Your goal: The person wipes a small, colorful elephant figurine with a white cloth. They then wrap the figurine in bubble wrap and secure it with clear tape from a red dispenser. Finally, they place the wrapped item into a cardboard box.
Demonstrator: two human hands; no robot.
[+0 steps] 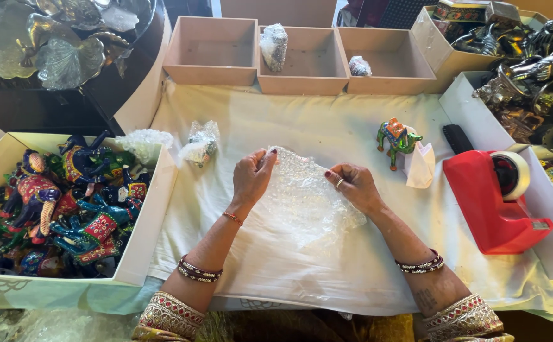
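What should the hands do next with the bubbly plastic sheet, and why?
Probably the right hand reaches for the green elephant figurine: both hands, the left hand too, hold the bubble wrap sheet flat and empty, and that figurine stands unwrapped beside it.

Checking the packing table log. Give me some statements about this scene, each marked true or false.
1. Both hands hold a sheet of bubble wrap. True.
2. The left hand grips the tape dispenser. False: the red tape dispenser stands untouched, beyond the right hand.
3. A green painted figurine stands on the white cloth. True.
4. All three pink boxes are empty. False: the middle pink box and the one right of it each hold a wrapped bundle.
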